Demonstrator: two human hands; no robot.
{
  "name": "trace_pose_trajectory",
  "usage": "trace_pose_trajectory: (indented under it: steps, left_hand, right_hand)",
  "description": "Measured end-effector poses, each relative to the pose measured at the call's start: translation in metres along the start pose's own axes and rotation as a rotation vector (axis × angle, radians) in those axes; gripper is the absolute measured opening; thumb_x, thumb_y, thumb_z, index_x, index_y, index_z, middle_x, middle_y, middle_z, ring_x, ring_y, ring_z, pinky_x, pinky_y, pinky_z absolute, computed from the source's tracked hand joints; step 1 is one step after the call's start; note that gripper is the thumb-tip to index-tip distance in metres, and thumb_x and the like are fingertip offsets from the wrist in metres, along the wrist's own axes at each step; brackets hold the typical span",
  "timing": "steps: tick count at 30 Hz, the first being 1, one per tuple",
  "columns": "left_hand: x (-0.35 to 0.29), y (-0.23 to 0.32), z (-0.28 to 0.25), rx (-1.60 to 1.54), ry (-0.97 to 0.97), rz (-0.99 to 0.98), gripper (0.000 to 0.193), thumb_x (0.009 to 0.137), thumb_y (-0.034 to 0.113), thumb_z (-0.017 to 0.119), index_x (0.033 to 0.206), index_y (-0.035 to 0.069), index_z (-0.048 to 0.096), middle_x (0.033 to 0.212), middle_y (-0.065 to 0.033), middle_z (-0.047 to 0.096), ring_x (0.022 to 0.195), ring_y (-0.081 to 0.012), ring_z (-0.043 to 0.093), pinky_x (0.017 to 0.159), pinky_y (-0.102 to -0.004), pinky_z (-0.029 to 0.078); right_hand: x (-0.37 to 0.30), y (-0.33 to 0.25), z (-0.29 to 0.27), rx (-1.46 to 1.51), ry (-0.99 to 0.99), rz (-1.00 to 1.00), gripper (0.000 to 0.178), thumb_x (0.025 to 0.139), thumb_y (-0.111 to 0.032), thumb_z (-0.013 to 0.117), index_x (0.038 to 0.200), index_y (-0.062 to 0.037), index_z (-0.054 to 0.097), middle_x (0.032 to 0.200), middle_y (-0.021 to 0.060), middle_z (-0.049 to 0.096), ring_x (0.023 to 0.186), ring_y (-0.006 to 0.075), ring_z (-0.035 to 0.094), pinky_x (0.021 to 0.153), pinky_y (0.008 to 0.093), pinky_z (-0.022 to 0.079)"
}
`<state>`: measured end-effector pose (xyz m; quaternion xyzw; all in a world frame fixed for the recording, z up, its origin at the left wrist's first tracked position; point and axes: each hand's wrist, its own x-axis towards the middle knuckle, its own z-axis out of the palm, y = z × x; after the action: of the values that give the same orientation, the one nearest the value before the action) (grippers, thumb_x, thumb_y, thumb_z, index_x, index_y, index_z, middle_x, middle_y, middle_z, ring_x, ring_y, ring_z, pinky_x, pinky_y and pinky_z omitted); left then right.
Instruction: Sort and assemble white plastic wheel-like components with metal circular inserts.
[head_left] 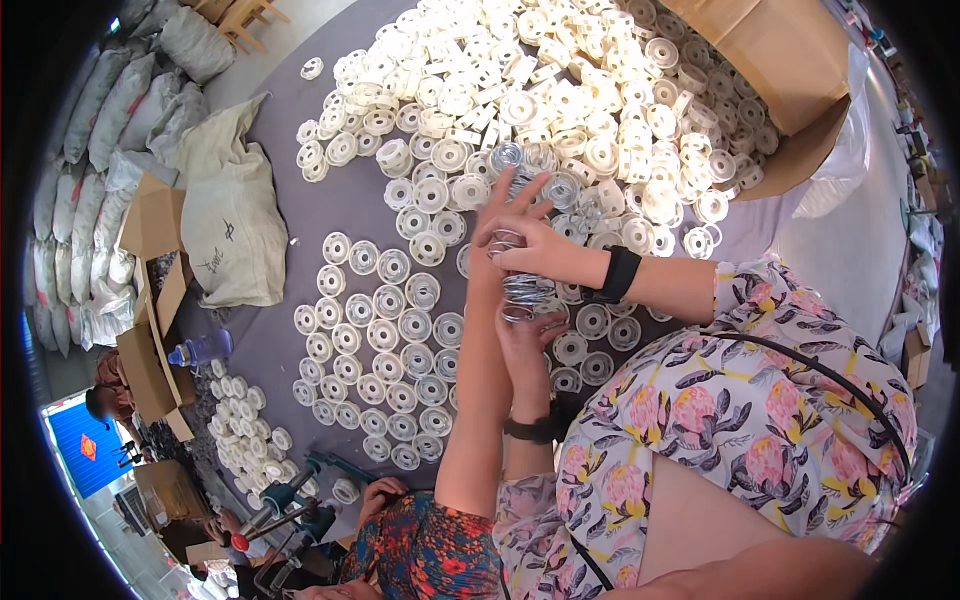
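Observation:
My left hand (528,340), with a dark band on its wrist, is closed around a stack of shiny metal coil springs (527,291). Just beyond it, my right hand (545,248) pinches a single metal coil (506,240) between bent fingers. A co-worker's bare arm (477,400) reaches up alongside my left forearm. That person's hand (510,200) is spread over more loose metal coils (560,192), partly behind my right hand. White plastic reels (415,325) lie flat in rows to the left of my hands, several with metal coils in them.
A big heap of white reels (560,80) covers the far table by an open cardboard box (770,60). At the left stand a pale sack (235,220), a cardboard box (155,330) and a bottle (203,348). A clamped metal tool (290,510) sits at the near-left edge.

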<state>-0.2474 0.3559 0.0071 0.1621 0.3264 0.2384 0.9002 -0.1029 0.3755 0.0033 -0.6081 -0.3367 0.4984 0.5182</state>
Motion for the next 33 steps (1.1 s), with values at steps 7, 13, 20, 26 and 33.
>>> trace_pose_trajectory:
  steps: [7,13,20,26,33]
  left_hand:
    - [0.006,-0.014,-0.016,0.308,-0.07,0.013,0.032,0.093,0.032,0.039,0.105,0.003,0.042,0.085,-0.0119,0.057,0.059,-0.0216,0.06,0.05,-0.0286,0.051]
    - [0.008,0.009,-0.012,-0.701,-0.35,-0.49,0.054,0.088,0.057,0.03,0.077,0.008,0.049,0.059,-0.0051,0.048,0.037,-0.0168,0.035,0.037,-0.0283,0.042]
    - [0.003,0.001,0.007,0.503,0.025,0.193,0.031,0.091,0.023,0.047,0.112,0.001,0.039,0.078,-0.0093,0.057,0.058,-0.0194,0.06,0.053,-0.0277,0.051]
    - [-0.003,0.022,-0.033,-0.067,-0.18,-0.268,0.04,0.091,0.037,0.046,0.102,-0.001,0.049,0.076,-0.0089,0.059,0.061,-0.0212,0.062,0.048,-0.0286,0.05]
    - [0.02,0.029,-0.056,0.449,0.119,-0.093,0.044,0.086,0.043,0.053,0.105,0.003,0.053,0.083,-0.01,0.06,0.057,-0.0172,0.056,0.051,-0.0246,0.045]
  right_hand:
    - [-0.009,-0.016,-0.017,-0.108,-0.039,-0.056,0.029,0.079,-0.014,0.055,0.105,-0.0036,0.053,0.096,0.0032,0.055,0.09,0.0107,0.052,0.079,0.0255,0.043]
    - [-0.018,-0.045,-0.022,-0.189,-0.066,-0.171,0.033,0.076,-0.012,0.057,0.107,-0.0048,0.053,0.096,0.0053,0.055,0.088,0.013,0.053,0.081,0.0277,0.043]
    - [-0.015,-0.033,-0.035,-0.04,-0.036,0.124,0.032,0.074,-0.017,0.059,0.105,-0.0083,0.054,0.09,0.0041,0.055,0.079,0.0109,0.053,0.072,0.0262,0.044]
    - [-0.014,-0.035,-0.035,-0.326,-0.074,-0.187,0.034,0.076,-0.005,0.057,0.109,-0.0068,0.05,0.094,0.0018,0.053,0.083,0.0054,0.05,0.072,0.0229,0.044]
    - [0.004,-0.044,-0.064,-0.028,0.241,-0.238,0.03,0.08,-0.009,0.06,0.108,-0.009,0.049,0.094,-0.0038,0.049,0.078,0.0015,0.045,0.067,0.0182,0.042]
